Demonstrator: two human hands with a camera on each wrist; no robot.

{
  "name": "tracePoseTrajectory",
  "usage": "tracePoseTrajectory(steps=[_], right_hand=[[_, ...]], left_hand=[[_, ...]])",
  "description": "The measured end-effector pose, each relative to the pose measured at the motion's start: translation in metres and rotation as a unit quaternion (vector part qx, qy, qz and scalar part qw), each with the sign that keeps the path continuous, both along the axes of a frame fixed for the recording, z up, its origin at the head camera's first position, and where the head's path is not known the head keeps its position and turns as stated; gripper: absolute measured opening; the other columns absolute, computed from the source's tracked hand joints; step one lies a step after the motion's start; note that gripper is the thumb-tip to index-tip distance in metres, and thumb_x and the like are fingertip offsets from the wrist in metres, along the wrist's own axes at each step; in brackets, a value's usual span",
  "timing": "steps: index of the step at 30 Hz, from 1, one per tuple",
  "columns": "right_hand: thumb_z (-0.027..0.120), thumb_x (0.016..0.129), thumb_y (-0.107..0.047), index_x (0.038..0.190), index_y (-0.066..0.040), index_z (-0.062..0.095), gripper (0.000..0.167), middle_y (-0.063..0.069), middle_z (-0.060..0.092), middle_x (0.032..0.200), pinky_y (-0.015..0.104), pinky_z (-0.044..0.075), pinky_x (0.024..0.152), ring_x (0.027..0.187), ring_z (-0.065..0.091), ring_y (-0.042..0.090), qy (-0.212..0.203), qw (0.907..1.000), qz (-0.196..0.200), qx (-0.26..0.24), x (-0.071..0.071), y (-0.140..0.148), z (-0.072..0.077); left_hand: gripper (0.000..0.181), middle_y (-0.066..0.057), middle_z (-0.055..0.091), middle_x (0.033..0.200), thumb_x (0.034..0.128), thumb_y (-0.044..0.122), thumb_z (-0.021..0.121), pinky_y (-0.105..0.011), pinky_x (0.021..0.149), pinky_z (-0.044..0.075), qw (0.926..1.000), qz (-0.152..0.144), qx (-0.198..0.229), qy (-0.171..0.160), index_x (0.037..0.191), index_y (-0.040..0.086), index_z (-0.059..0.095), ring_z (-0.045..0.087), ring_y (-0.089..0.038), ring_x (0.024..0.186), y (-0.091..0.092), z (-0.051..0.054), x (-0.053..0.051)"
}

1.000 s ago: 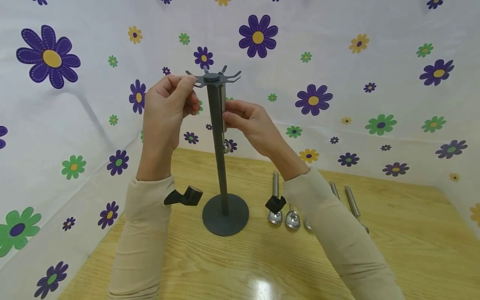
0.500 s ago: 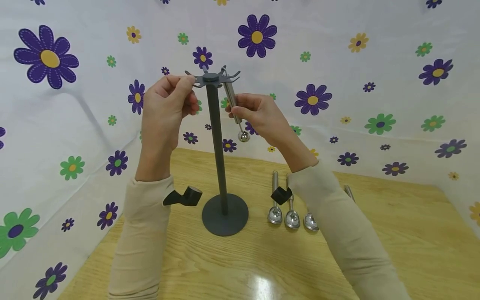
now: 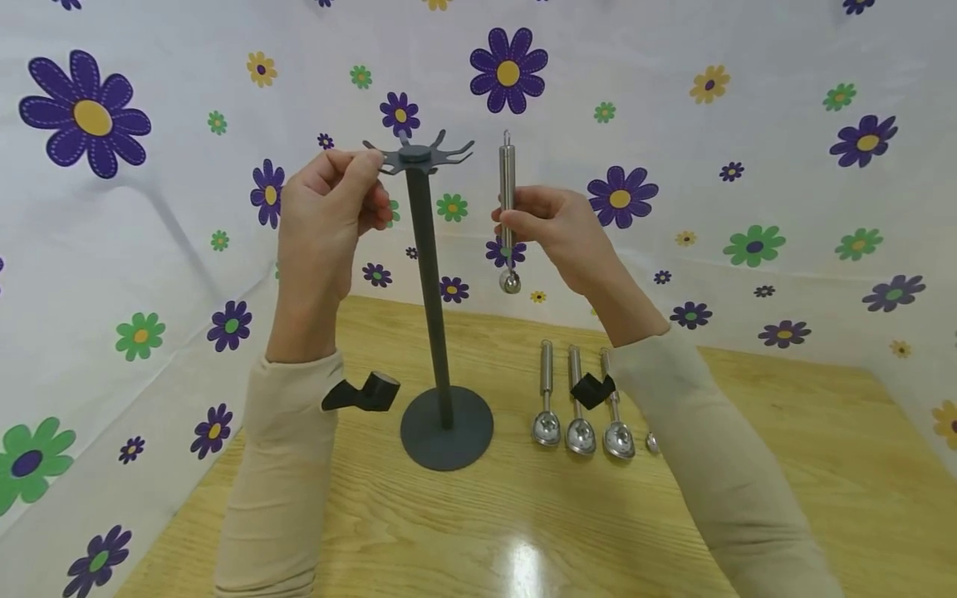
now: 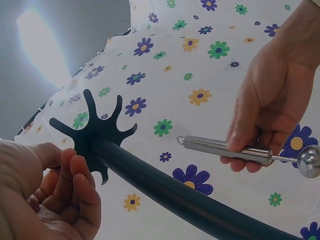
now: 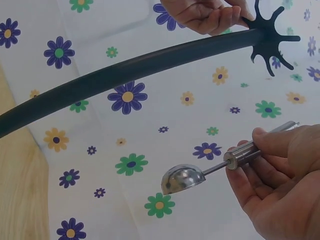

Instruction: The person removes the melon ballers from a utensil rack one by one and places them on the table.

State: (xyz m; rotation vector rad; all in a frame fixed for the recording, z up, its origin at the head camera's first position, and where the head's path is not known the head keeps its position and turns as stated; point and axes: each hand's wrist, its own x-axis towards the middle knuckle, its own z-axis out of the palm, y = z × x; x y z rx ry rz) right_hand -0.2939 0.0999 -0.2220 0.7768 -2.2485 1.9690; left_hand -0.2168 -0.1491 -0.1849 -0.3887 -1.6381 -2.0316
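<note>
A dark grey utensil stand rises from a round base and carries a ring of forked prongs on top. My left hand pinches one prong on the left side of that top between thumb and fingers. To the right of the stand, my right hand grips a steel melon baller by its handle. The melon baller hangs upright, its hanging loop up and its small round bowl down. It is apart from the prongs; none of the visible prongs carries a utensil.
Several steel scoops lie in a row on the wooden table, among them a left scoop, a middle scoop and a right scoop. A smaller bowl shows beside the right sleeve. Flowered cloth hangs behind.
My right hand has moved right, away from the stand's top, bringing the melon baller out from beside the pole. My left hand stays on the prong.
</note>
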Motion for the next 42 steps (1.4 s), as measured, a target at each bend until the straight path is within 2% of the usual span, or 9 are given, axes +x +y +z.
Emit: tracePoseTrajectory(steps=[7,16,20,23,27,32,38,42], right_hand=[[0.069,0.1,-0.01,0.125,0.003,0.067,0.028,0.017,0.071,0.114,0.041,0.05,0.104,0.1,0.068,0.031,-0.04,0.9986,-0.027,0.021,0.006,0.025,-0.022],[0.069,0.101,-0.012,0.12,0.006,0.063,0.027,0.002,0.074,0.102,0.043,0.047,0.107,0.097,0.069,0.026,-0.087,0.9939,-0.02,0.065,0.013,0.06,-0.064],[0.071,0.1,-0.016,0.118,0.005,0.06,0.029,0.004,0.074,0.1,0.05,0.04,0.113,0.092,0.068,0.023,-0.12,0.9882,-0.028,0.091,0.018,0.072,-0.081],[0.073,0.099,-0.019,0.119,0.004,0.058,0.034,0.009,0.073,0.101,0.05,0.041,0.111,0.09,0.068,0.023,-0.137,0.983,-0.043,0.114,0.021,0.08,-0.093],[0.073,0.099,-0.019,0.119,0.005,0.056,0.036,0.014,0.07,0.102,0.042,0.048,0.1,0.088,0.066,0.022,-0.143,0.9789,-0.056,0.134,0.024,0.091,-0.109],[0.073,0.099,-0.018,0.118,0.005,0.056,0.035,0.011,0.069,0.1,0.034,0.049,0.094,0.085,0.063,0.019,-0.144,0.977,-0.06,0.145,0.028,0.102,-0.126],[0.074,0.098,-0.022,0.119,0.005,0.056,0.038,0.006,0.068,0.096,0.04,0.049,0.096,0.085,0.063,0.019,-0.153,0.9734,-0.07,0.156,0.039,0.117,-0.138],[0.074,0.098,-0.024,0.12,0.005,0.056,0.04,0.006,0.069,0.098,0.038,0.049,0.093,0.086,0.064,0.02,-0.159,0.9714,-0.075,0.159,0.043,0.125,-0.144]], left_hand=[[0.014,-0.008,0.063,0.076,0.101,0.016,0.069,-0.022,0.067,0.058,1.0,-0.001,0.005,-0.004,0.093,0.004,0.067,0.061,-0.017,0.064,-0.001,0.0,0.0],[0.015,-0.009,0.063,0.076,0.101,0.016,0.069,-0.022,0.067,0.058,1.0,-0.002,0.005,0.001,0.093,0.004,0.067,0.061,-0.018,0.064,0.0,0.0,-0.001],[0.015,-0.009,0.063,0.077,0.1012,0.016,0.069,-0.022,0.068,0.058,1.0,0.0,0.003,-0.001,0.094,0.004,0.067,0.062,-0.018,0.065,0.0,0.001,-0.001],[0.015,-0.009,0.063,0.076,0.1011,0.016,0.069,-0.022,0.068,0.058,1.0,0.0,0.006,0.0,0.094,0.003,0.067,0.062,-0.018,0.065,0.0,0.001,0.0],[0.014,-0.009,0.063,0.076,0.101,0.016,0.069,-0.023,0.068,0.058,1.0,0.0,0.008,0.001,0.094,0.004,0.067,0.061,-0.018,0.065,-0.001,0.001,0.0],[0.015,-0.009,0.063,0.077,0.1012,0.016,0.069,-0.023,0.068,0.058,1.0,0.001,0.006,0.0,0.095,0.003,0.067,0.062,-0.018,0.065,-0.001,0.0,0.0],[0.013,-0.008,0.063,0.077,0.1014,0.016,0.068,-0.022,0.068,0.058,1.0,0.0,0.005,0.001,0.095,0.005,0.067,0.062,-0.017,0.065,0.0,-0.001,-0.001],[0.013,-0.009,0.063,0.076,0.1013,0.016,0.068,-0.022,0.068,0.058,1.0,0.0,0.006,0.001,0.095,0.005,0.067,0.062,-0.017,0.065,0.0,-0.001,-0.001]])
